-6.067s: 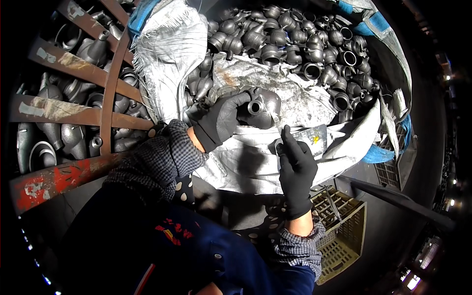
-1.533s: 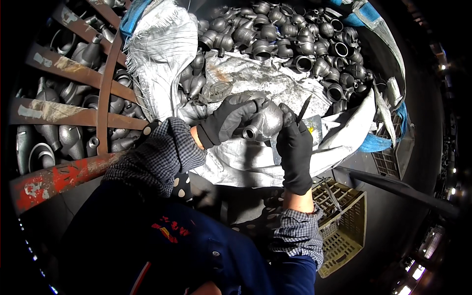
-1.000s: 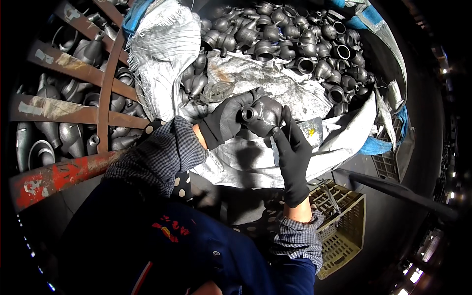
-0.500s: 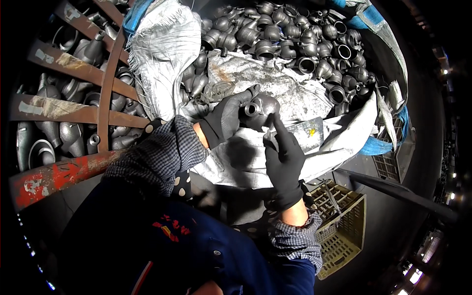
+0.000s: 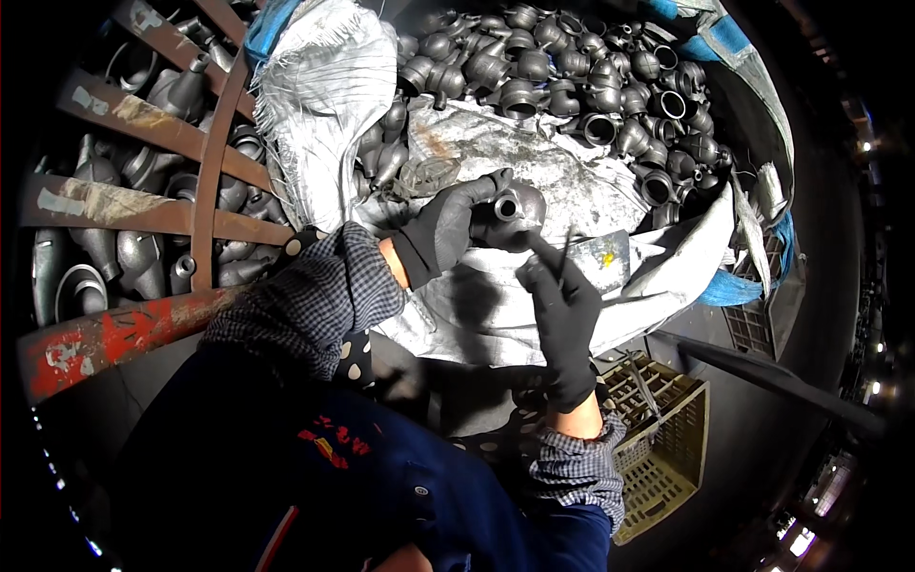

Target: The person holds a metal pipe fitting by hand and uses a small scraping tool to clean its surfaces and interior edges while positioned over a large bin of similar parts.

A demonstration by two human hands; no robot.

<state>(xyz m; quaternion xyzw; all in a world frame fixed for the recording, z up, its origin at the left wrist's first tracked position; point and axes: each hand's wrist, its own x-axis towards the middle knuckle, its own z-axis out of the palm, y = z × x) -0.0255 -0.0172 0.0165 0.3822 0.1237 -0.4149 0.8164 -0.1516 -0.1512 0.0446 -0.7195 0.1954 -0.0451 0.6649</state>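
We're gripping one grey metal casting [image 5: 519, 221] in the left hand [image 5: 443, 234], black glove, thumb and fingers wrapping its left side, round port facing up toward us. Right hand [image 5: 567, 310], also black-gloved, is closing on what is looking like a thin dark tool [image 5: 569, 245] sticking up from the fist; its index finger is pointing at the casting's lower right edge, and we're not able to tell if it's touching. Casting is sitting off the ground, over the near side of a white woven sack [image 5: 443, 329], between both hands. Behind it a stained white sheet [image 5: 534, 153] is lying inside the sack, with a heap of similar castings [image 5: 562, 81] piling up beyond. Grey patch with a yellow mark [image 5: 605, 262] is showing just right of the right hand. On our left, brown metal slats [image 5: 205, 210] are fencing in more castings [image 5: 143, 262], red-painted bar [image 5: 133, 338] running below. Lower right, a yellowish plastic crate [image 5: 703, 429] is standing near our right forearm
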